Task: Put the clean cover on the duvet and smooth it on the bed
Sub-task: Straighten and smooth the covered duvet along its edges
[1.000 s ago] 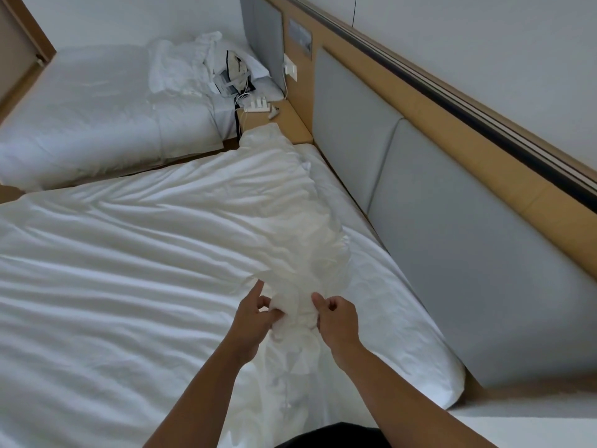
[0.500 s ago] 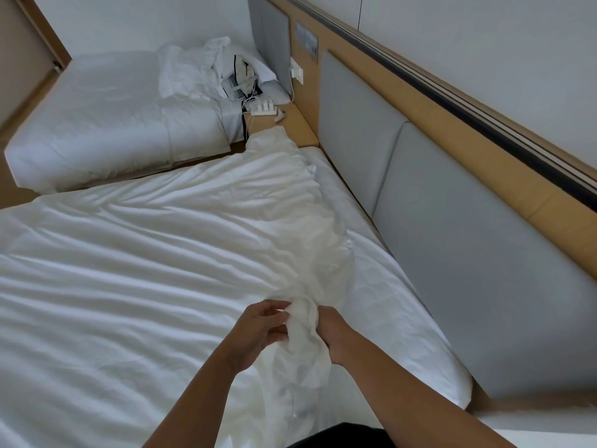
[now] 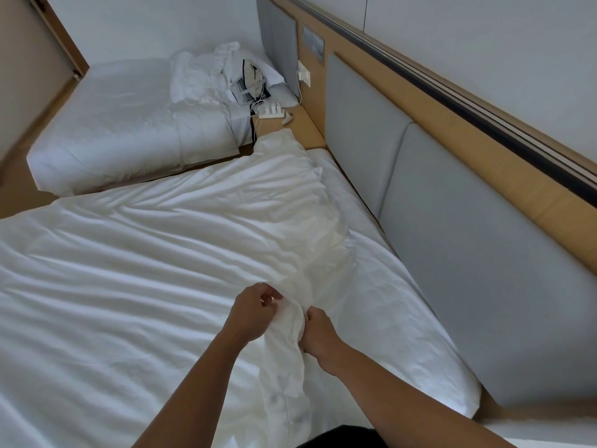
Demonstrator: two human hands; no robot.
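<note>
A white duvet in its cover [image 3: 155,260] lies wrinkled across the near bed [image 3: 403,318], bunched into a ridge along its head end. One corner of the cover [image 3: 292,321] is gathered into a twisted bundle that hangs down toward me. My left hand [image 3: 253,313] grips this bundle from the left with curled fingers. My right hand [image 3: 318,333] pinches the same bundle from the right, just below the left hand. What is inside the bunched corner is hidden.
A grey padded headboard [image 3: 452,221] with a wooden frame runs along the right. A second bed [image 3: 122,130] with crumpled white linen and a bag stands at the back left. Between the beds a wooden nightstand [image 3: 297,124] holds a power strip [image 3: 271,113] and cables.
Both hands have closed in on the bunched corner and shifted slightly down it. The view has tilted a little to the left.
</note>
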